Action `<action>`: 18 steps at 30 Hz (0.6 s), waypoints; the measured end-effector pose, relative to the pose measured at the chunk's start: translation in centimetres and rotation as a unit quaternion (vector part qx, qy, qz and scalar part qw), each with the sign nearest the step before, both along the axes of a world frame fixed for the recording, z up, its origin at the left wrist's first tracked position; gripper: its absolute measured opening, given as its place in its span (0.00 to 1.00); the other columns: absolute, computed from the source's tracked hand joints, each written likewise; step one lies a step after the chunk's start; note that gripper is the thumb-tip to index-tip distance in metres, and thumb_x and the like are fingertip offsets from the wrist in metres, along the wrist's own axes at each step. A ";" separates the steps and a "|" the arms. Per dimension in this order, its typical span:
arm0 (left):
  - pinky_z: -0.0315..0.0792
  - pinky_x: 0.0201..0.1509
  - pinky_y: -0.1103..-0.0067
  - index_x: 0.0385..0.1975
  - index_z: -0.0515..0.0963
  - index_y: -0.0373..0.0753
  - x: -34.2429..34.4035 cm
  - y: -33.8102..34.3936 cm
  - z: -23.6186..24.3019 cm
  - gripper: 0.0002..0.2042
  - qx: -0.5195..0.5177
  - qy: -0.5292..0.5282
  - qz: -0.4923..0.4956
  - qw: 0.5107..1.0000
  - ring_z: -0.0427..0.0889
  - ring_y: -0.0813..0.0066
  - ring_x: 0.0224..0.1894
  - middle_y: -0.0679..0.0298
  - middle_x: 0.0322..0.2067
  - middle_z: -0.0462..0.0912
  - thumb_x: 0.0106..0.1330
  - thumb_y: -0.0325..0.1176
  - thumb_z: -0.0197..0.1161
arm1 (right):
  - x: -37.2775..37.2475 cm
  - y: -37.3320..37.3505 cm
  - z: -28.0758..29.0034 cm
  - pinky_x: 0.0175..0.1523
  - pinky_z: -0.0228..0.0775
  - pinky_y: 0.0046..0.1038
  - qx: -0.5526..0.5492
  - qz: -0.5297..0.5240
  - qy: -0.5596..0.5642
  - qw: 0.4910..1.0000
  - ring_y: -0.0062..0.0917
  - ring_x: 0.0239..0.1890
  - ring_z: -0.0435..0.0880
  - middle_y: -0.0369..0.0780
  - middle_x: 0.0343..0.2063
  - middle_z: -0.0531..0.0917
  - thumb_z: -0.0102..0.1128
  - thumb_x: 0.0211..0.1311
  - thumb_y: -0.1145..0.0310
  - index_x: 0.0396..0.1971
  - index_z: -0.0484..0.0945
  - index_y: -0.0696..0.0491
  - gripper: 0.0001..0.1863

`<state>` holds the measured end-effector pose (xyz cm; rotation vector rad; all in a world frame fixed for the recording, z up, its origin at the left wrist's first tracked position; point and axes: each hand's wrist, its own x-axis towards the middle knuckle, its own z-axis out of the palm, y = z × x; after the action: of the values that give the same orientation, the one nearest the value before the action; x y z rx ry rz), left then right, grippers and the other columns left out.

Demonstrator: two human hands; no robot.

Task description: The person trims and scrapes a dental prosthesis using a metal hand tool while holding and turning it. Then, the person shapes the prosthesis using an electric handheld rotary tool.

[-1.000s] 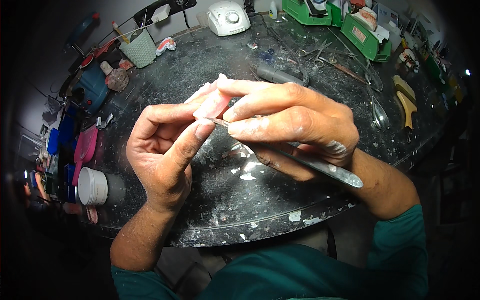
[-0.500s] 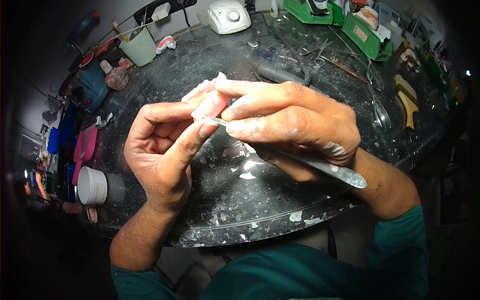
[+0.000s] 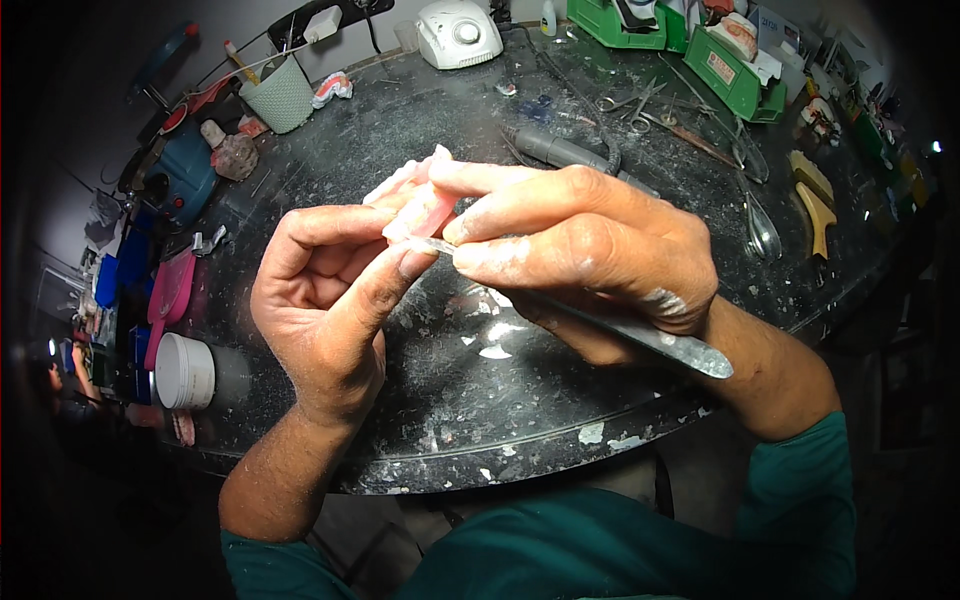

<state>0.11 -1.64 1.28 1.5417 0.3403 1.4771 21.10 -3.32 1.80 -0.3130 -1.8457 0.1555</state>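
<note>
A pink denture with pale teeth along one side is pinched between the thumb and fingers of my left hand, above the middle of the workbench. In my right hand is a metal spatula, gripped like a pen. Its broad rounded end sticks out past the palm, toward the right wrist. The narrow tip lies against the denture's near edge, close to my left thumb. My right index finger also touches the denture's far end. White dust coats the fingers of my right hand.
On the dark, dust-spotted workbench, a grey handpiece lies beyond my hands. A white control unit stands at the back. Green bins, scissors and a brush are to the right. A white tub sits left.
Both hands keep their grips in almost the same place. The right hand and the spatula's broad end have shifted very slightly; the denture looks unmoved.
</note>
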 end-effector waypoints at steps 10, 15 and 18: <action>0.80 0.57 0.72 0.43 0.72 0.27 -0.1 0.0 0.0 0.14 -0.017 -0.015 -0.013 1.000 0.84 0.62 0.51 0.40 0.46 0.82 0.58 0.14 0.67 | -0.5 0.1 -0.1 0.51 0.82 0.31 0.010 -0.004 0.017 1.000 0.37 0.47 0.88 0.47 0.42 0.86 0.71 0.49 0.80 0.38 0.83 0.59 0.13; 0.79 0.58 0.71 0.42 0.72 0.27 0.1 0.0 0.1 0.14 -0.019 -0.027 -0.029 0.999 0.84 0.60 0.52 0.39 0.47 0.81 0.58 0.13 0.67 | 0.3 -0.6 0.6 0.52 0.82 0.31 -0.029 -0.004 -0.012 1.000 0.37 0.47 0.88 0.48 0.43 0.85 0.70 0.51 0.79 0.39 0.83 0.58 0.13; 0.79 0.59 0.70 0.42 0.72 0.26 0.2 -0.1 0.2 0.14 -0.022 -0.034 -0.026 0.999 0.83 0.59 0.53 0.38 0.47 0.81 0.58 0.14 0.67 | 0.6 -1.0 1.0 0.57 0.79 0.36 -0.062 0.010 -0.033 0.997 0.41 0.52 0.84 0.49 0.45 0.84 0.68 0.53 0.76 0.42 0.83 0.58 0.14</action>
<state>0.29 -1.77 1.47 1.4526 0.2884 1.4684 21.70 -4.34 2.77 -0.3893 -1.9093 0.2779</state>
